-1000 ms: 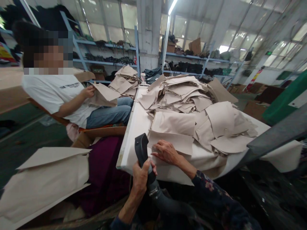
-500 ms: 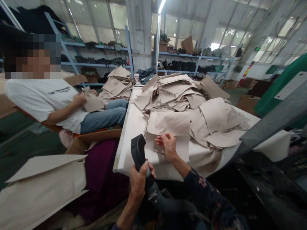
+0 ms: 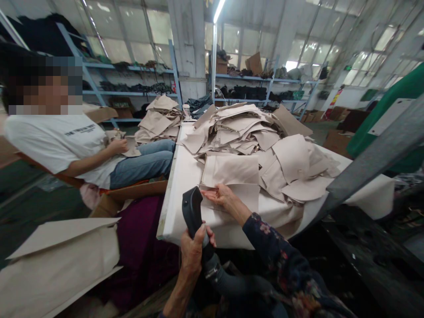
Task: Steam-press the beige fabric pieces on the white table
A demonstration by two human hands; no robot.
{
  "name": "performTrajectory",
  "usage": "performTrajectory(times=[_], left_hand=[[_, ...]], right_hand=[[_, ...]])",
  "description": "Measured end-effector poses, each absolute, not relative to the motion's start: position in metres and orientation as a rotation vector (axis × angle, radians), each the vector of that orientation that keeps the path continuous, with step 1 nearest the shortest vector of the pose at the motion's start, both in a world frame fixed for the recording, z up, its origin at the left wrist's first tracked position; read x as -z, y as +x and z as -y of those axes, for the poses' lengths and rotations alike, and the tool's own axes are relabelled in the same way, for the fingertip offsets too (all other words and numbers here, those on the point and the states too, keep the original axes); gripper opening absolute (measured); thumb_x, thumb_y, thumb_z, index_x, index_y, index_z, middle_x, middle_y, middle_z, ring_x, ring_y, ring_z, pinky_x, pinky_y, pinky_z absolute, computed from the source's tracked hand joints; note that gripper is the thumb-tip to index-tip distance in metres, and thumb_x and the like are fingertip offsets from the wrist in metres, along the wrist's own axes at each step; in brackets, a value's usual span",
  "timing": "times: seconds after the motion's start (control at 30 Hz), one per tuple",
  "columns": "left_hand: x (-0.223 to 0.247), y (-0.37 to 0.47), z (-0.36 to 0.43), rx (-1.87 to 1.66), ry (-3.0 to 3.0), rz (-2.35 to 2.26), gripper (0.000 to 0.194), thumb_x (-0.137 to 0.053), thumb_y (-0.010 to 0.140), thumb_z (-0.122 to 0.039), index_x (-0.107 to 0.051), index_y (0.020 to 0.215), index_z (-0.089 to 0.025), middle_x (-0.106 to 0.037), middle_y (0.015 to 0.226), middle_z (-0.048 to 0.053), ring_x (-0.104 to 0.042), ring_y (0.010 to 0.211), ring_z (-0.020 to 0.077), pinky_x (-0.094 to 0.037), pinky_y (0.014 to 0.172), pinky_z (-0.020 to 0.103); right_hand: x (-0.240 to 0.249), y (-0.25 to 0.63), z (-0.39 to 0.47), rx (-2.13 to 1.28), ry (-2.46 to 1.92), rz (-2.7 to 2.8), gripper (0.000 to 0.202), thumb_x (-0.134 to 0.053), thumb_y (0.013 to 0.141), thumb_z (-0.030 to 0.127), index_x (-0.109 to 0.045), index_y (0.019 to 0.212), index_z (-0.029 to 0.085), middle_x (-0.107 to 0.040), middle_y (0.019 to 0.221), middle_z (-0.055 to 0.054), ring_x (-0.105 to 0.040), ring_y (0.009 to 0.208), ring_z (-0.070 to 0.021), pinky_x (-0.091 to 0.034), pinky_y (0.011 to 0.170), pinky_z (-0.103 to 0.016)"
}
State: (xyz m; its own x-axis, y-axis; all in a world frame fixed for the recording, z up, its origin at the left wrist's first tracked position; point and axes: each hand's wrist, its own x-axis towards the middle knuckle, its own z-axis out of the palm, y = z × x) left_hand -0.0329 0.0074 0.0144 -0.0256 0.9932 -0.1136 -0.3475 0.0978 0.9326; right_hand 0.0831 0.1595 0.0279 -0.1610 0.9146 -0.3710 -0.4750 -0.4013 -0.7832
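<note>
My left hand [image 3: 194,250] is closed around the grip of a black hand-held tool [image 3: 192,207] with a grey hose [image 3: 232,282] running down from it, held upright at the near edge of the white padded table [image 3: 183,176]. My right hand [image 3: 220,196] pinches the left edge of a beige fabric piece [image 3: 243,194] lying flat on the table, just right of the tool's head. Another flat beige piece [image 3: 232,170] lies directly behind it.
A big heap of beige cut pieces [image 3: 251,128] covers the table's far half. A seated person in a white shirt [image 3: 62,141] handles fabric at the left, beside another stack [image 3: 160,117]. Large beige panels [image 3: 56,260] lie at lower left. A grey bar [image 3: 371,163] slants on the right.
My right hand slid from lying flat on the near fabric piece to its left edge and now pinches it. The tool in my left hand stayed put. The seated person lowered their piece onto their lap.
</note>
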Motion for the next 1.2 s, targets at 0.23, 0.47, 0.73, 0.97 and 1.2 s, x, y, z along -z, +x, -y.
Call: performTrajectory(times=[0.23, 0.47, 0.73, 0.97, 1.2], left_hand=[[-0.011, -0.04, -0.003, -1.329, 0.87, -1.039, 0.027, -0.059, 0.076, -0.041, -0.054, 0.071, -0.015, -0.054, 0.049, -0.001, -0.051, 0.04, 0.0123, -0.039, 0.041, 0.023], [-0.007, -0.033, -0.004, -1.252, 0.893, -1.008, 0.029, -0.059, 0.076, -0.043, -0.054, 0.073, -0.015, -0.054, 0.047, -0.001, -0.051, 0.039, 0.0121, -0.041, 0.041, 0.023], [-0.009, -0.028, -0.013, -1.276, 0.881, -1.014, 0.029, -0.06, 0.076, -0.043, -0.054, 0.072, -0.015, -0.055, 0.049, -0.001, -0.052, 0.04, 0.0121, -0.042, 0.041, 0.023], [-0.017, -0.04, -0.016, -1.429, 0.783, -1.022, 0.024, -0.063, 0.072, -0.037, -0.056, 0.072, -0.015, -0.056, 0.053, -0.002, -0.053, 0.042, 0.0108, -0.039, 0.04, 0.02], [-0.009, -0.031, -0.013, -1.272, 0.899, -0.993, 0.028, -0.06, 0.077, -0.042, -0.054, 0.08, -0.015, -0.055, 0.05, -0.002, -0.051, 0.039, 0.0121, -0.042, 0.04, 0.023]], right_hand=[[-0.001, 0.066, -0.131, -1.603, -0.829, 0.731, 0.029, -0.038, 0.095, 0.024, -0.063, 0.094, 0.01, -0.072, 0.089, -0.011, -0.068, 0.088, -0.018, -0.049, 0.092, -0.038], [0.011, 0.072, -0.121, -1.559, -0.735, 1.032, 0.038, -0.053, 0.086, 0.046, -0.069, 0.098, 0.014, -0.071, 0.101, -0.007, -0.062, 0.105, -0.0204, -0.04, 0.101, -0.039], [0.016, 0.093, -0.108, -1.488, -0.843, 1.232, 0.029, -0.066, 0.076, 0.029, -0.069, 0.104, 0.021, -0.069, 0.11, -0.002, -0.059, 0.11, -0.0204, -0.033, 0.107, -0.039], [0.036, 0.08, -0.119, -1.473, -0.882, 1.155, 0.032, -0.049, 0.088, 0.038, -0.068, 0.103, 0.016, -0.067, 0.113, -0.007, -0.062, 0.104, -0.0183, -0.04, 0.102, -0.04], [0.034, 0.095, -0.114, -1.507, -0.861, 1.224, 0.031, -0.066, 0.076, 0.035, -0.069, 0.103, 0.02, -0.066, 0.117, -0.005, -0.061, 0.107, -0.0193, -0.031, 0.109, -0.038]])
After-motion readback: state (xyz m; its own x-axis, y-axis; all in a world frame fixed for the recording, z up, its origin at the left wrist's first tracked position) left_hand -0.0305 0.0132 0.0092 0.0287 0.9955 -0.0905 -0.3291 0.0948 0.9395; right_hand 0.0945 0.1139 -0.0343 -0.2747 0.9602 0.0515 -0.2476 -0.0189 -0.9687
